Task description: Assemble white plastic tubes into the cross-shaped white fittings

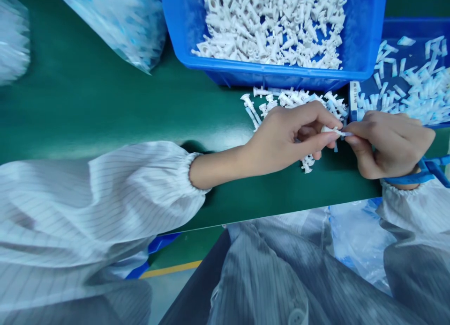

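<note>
Between thumb and index finger, my left hand (284, 135) pinches a small white plastic fitting (329, 129). My right hand (390, 140) meets it from the right, its thumb and forefinger closed on a small translucent bluish tube (346, 133) at the fitting's end. Whether the two parts are joined I cannot tell. Beneath and behind my left hand lies a loose pile of white fittings (298, 98), some with bluish tubes on them. A few white fittings (307, 164) lie just below my left fingers.
A blue bin (281, 72) of white fittings stands at the back. To its right, a blue tray (353, 100) holds many small bluish tubes. Clear plastic bags (130, 25) of parts sit back left. The green table's (263, 208) front edge runs near my lap.
</note>
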